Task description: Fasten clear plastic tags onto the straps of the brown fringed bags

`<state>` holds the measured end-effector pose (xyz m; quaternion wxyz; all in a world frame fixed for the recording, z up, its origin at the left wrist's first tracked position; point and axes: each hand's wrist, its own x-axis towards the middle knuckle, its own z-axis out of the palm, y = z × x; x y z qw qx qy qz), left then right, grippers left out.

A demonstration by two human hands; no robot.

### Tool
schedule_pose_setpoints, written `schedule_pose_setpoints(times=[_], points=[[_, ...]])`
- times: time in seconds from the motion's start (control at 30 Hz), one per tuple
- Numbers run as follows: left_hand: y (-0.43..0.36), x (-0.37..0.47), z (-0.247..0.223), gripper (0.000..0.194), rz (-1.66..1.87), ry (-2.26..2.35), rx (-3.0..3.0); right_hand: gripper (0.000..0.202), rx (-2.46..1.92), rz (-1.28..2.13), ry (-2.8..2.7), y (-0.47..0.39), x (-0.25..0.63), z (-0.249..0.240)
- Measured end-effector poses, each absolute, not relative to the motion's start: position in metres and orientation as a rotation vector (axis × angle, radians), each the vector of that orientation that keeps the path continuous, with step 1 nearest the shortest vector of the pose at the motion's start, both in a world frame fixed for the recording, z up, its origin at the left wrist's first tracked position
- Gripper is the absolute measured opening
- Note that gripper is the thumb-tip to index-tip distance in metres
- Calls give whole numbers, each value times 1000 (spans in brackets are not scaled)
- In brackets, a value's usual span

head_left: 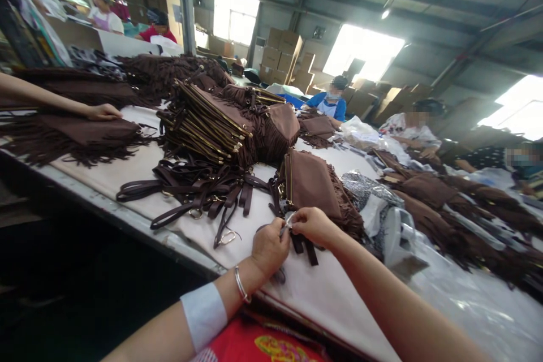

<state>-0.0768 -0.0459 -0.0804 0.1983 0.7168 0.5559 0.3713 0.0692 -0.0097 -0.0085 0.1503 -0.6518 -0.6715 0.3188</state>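
My left hand (269, 246) is closed, with a bracelet on its wrist. My right hand (313, 226) pinches from the other side, its fingertips meeting the left ones. Between them is a small shiny metal clasp (289, 220) on what looks like a dark strap, mostly covered by the fingers. Just behind the hands lies a stack of brown fringed bags (311, 181) with gold zippers. Dark strap ends (311, 251) hang below my right hand. Loose brown wrist straps (199, 192) with gold clips lie in a heap to the left.
A tall pile of zippered brown bags (207, 124) stands further back. At the left, another person's hand (104, 112) rests on a fringed bag (85, 130). Clear plastic bags (458, 288) and more brown bags (441, 198) cover the right side. Several co-workers sit around the table.
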Motion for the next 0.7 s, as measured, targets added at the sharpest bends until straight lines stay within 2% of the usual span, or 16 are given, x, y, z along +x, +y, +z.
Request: schedule_pose_setpoints(times=[0.13, 0.37, 0.53, 0.7], points=[[-47, -77, -77, 16, 1074, 1496, 1939, 9, -1857, 809, -1655, -28, 70, -35], [-46, -71, -78, 14, 1135, 1253, 1477, 15, -1803, 988, -1266, -40, 64, -51], [-41, -68, -83, 22, 1053, 946, 959, 19, -1740, 1098, -1186, -36, 67, -56], [-40, -74, -78, 28, 966, 800, 860, 21, -1681, 1149, -1185, -32, 71, -56]])
